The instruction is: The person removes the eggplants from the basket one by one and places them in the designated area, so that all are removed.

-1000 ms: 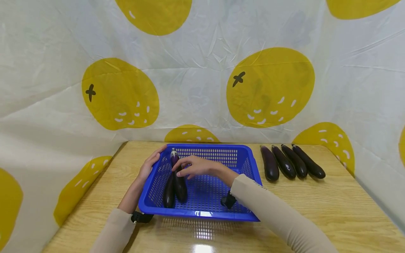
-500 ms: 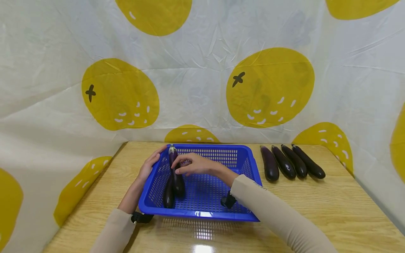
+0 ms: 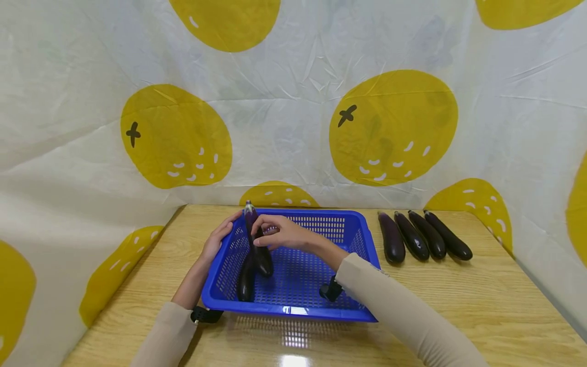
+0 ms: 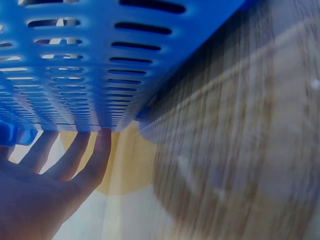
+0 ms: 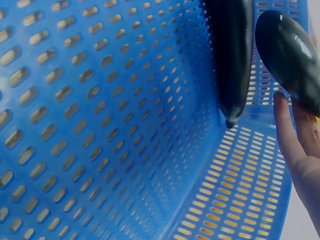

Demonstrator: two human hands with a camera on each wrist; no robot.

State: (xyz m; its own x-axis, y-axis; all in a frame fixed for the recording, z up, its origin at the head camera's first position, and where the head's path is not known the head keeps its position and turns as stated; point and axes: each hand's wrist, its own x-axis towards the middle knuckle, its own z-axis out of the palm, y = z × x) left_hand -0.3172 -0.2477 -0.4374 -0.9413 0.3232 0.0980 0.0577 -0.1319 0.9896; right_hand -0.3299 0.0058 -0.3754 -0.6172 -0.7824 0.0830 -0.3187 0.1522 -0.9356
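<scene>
My right hand (image 3: 285, 233) pinches a dark purple eggplant (image 3: 262, 260) near its upper half. This eggplant leans with its stem end up over the far rim of the blue plastic basket (image 3: 293, 310), its round end inside. A second eggplant (image 3: 245, 283) lies beside it on the left of the basket floor. In the right wrist view, the held eggplant (image 5: 287, 52) is lifted off the basket floor, and the other eggplant (image 5: 234, 60) lies along the wall. My left hand (image 3: 215, 239) rests against the basket's left side. In the left wrist view, its fingers (image 4: 97, 155) touch the slotted wall.
Several eggplants (image 3: 415, 237) lie side by side on the wooden table (image 3: 458, 300), right of the basket. A white cloth (image 3: 284, 137) printed with yellow fruit hangs behind the table and along its sides. Each wrist wears a black camera (image 3: 331, 290).
The right hand's eggplant has risen, its stem now above the far rim and its round end higher and swung slightly right. The left hand and basket stay in place.
</scene>
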